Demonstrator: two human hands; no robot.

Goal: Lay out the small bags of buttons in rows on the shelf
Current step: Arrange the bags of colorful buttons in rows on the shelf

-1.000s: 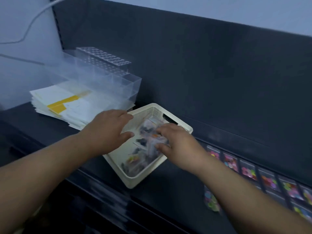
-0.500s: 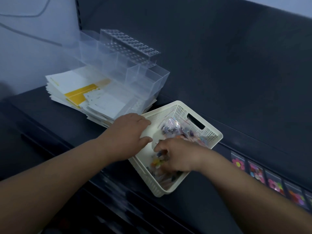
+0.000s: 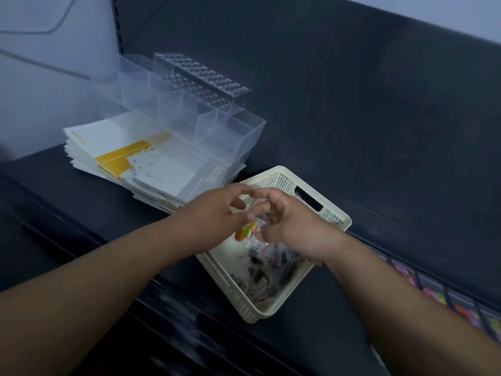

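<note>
A small clear plastic bag of bright round buttons (image 3: 245, 232) is held above a cream perforated plastic basket (image 3: 336, 219).
The crinkled bag is pinched between the curled fingers of the left hand (image 3: 214, 213) and the right hand (image 3: 295, 226), both turned inward; more glossy bags (image 3: 267, 270) are heaped in the basket. Flat bags (image 3: 433, 293) are laid in a row on the dark matt shelf (image 3: 81, 207). Behind, a clear acrylic organiser (image 3: 217, 126) is set on stacked white-and-yellow paper sheets (image 3: 116, 147).
</note>
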